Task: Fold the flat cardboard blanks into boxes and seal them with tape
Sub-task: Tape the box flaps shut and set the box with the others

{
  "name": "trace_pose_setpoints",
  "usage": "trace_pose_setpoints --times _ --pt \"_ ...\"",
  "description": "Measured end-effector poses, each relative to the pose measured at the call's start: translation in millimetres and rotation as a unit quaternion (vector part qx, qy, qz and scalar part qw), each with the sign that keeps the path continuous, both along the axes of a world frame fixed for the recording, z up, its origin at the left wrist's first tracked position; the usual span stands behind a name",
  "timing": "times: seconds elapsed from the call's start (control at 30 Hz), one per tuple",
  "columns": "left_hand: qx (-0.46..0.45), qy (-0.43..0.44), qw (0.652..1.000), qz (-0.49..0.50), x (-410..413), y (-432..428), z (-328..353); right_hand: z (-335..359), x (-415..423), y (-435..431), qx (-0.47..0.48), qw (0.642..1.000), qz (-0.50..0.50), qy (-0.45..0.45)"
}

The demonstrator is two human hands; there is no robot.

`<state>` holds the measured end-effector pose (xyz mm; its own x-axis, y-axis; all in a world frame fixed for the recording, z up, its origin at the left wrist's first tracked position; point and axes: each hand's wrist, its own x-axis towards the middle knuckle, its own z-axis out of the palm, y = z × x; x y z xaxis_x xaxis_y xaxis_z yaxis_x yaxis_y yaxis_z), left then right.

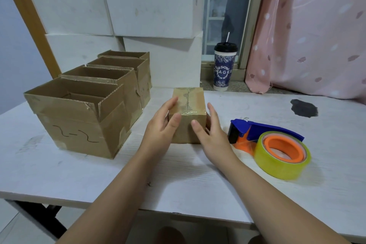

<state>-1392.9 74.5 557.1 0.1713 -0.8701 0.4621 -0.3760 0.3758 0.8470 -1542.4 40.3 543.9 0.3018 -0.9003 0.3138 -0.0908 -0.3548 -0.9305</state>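
We cannot see the left face of the sealed box: the left hand covers it and the near left corner. At the box's right side the right hand hides the lower edge, and we cannot tell whether its fingers touch the cardboard. The scrawl under the tape on the box's top is too faint to read. Left of the box, each of the open cartons hides much of the one behind it.

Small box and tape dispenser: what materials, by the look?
Small box: brown cardboard, matte; a glossy clear tape strip runs over its top seam. Tape dispenser: likely hard plastic, blue body and orange hub, smooth; its roll looks like yellowish clear film.
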Motion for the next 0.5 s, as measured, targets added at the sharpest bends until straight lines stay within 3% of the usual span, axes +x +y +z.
trace_pose_setpoints --times 0.17,0.27,0.4,0.5 --pt "0.000 -0.054 0.992 0.110 -5.9 3.6 0.3 -3.9 1.4 -0.3 -0.052 0.994 0.026 0.096" --pt "-0.029 -0.042 0.985 0.162 -5.9 6.9 0.0 -5.7 1.4 1.7 -0.166 0.969 0.012 0.181" --pt "-0.043 0.039 0.985 0.160 -5.2 7.2 1.1 -0.8 7.4 6.8 -0.321 0.940 -0.041 0.105" --pt "0.004 0.048 0.986 0.160 -0.8 2.8 -0.7 -1.4 8.8 8.3 -0.314 0.943 -0.051 0.092"
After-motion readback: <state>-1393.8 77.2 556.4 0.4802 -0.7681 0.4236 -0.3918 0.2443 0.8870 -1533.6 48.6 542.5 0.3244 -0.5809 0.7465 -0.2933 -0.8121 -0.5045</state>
